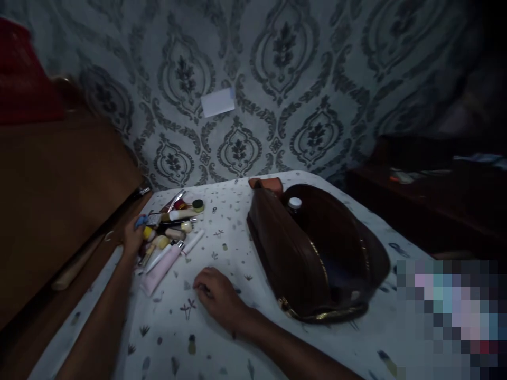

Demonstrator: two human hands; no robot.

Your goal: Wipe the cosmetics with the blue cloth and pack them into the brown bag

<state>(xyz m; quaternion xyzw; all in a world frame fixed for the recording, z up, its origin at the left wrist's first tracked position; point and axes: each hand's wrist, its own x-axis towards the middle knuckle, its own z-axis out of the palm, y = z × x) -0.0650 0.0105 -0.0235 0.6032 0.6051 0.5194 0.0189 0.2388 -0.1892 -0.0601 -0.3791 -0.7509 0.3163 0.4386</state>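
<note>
My left hand [133, 235] is at the left edge of a pile of cosmetics, its fingers closed on a small blue item [141, 220] whose kind is too dim to make out. Around it lie several tubes and bottles, among them a pink tube [161, 269], a slim white tube [193, 241] and a jar with a dark green lid [197, 205]. My right hand [217, 295] rests on the printed cloth [222, 343], fingers curled inward, nothing visible in them. To its right stands a brown zip bag [285, 253], unzipped, with a white-capped bottle [294, 203] inside.
A brown wooden panel [59, 195] borders the table on the left, with a red object [27, 74] above it. Patterned wallpaper [237, 142] with a white card or switch plate [217, 102] rises behind. Dark furniture [396, 200] stands at right; a blurred-out patch covers the lower right.
</note>
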